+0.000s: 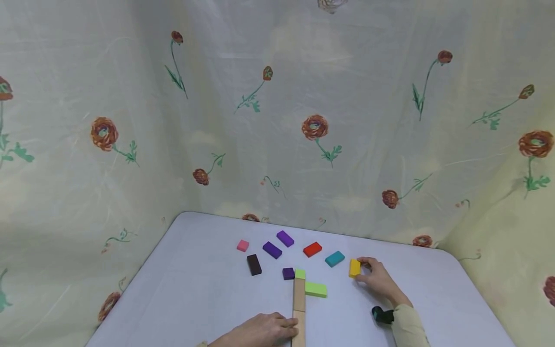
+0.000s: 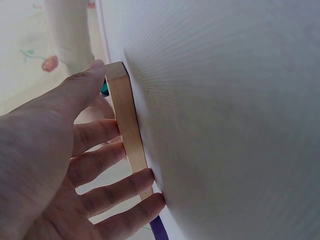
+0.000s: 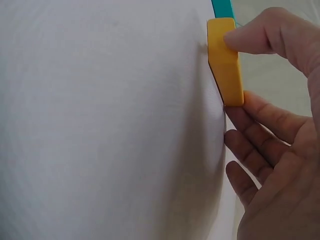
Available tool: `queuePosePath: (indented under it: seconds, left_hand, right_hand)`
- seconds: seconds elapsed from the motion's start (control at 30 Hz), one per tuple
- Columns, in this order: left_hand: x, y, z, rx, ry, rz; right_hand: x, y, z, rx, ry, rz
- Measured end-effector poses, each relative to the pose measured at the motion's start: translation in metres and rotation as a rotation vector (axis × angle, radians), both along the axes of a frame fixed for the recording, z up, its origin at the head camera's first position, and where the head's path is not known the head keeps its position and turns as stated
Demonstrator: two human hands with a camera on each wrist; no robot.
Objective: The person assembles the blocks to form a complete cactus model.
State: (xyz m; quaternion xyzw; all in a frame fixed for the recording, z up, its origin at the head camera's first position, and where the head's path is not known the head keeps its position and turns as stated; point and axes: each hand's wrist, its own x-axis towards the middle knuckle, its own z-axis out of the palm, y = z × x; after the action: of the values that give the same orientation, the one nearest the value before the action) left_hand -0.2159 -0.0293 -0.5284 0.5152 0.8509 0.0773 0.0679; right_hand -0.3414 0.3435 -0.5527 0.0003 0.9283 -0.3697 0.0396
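Note:
On the table, my right hand (image 1: 379, 281) pinches a yellow block (image 1: 354, 268) at its right side. In the right wrist view, the thumb lies on one end of the yellow block (image 3: 224, 60) and the index finger touches the other end. My left hand (image 1: 264, 330) touches the left side of a row of plain wooden blocks (image 1: 299, 295) with fairly straight fingers. The left wrist view shows the thumb at the near end of a wooden block (image 2: 126, 107), fingers spread along it. A light green block (image 1: 300, 273) tops the row's far end; another light green block (image 1: 316, 289) lies against its right side.
Beyond the row lie a small dark purple block (image 1: 288, 273), a black block (image 1: 254, 265), a pink block (image 1: 243, 246), two purple blocks (image 1: 272, 250), a red block (image 1: 312, 249) and a teal block (image 1: 335, 259). Flowered cloth (image 1: 277, 144) hangs around the white table (image 1: 195, 284).

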Motion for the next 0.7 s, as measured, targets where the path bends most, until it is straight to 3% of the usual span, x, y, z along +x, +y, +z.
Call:
queuePosePath:
  seconds: [0.4,0.7]
  left_hand:
    - [0.001,-0.001,0.000,0.011,0.013,-0.003]
    - [0.000,0.000,0.000,-0.001,-0.038,0.004]
  right_hand:
    - [0.003,-0.026,0.003,0.051,0.036,0.077]
    - [0.004,-0.048,0.005,0.054,0.014,0.086]
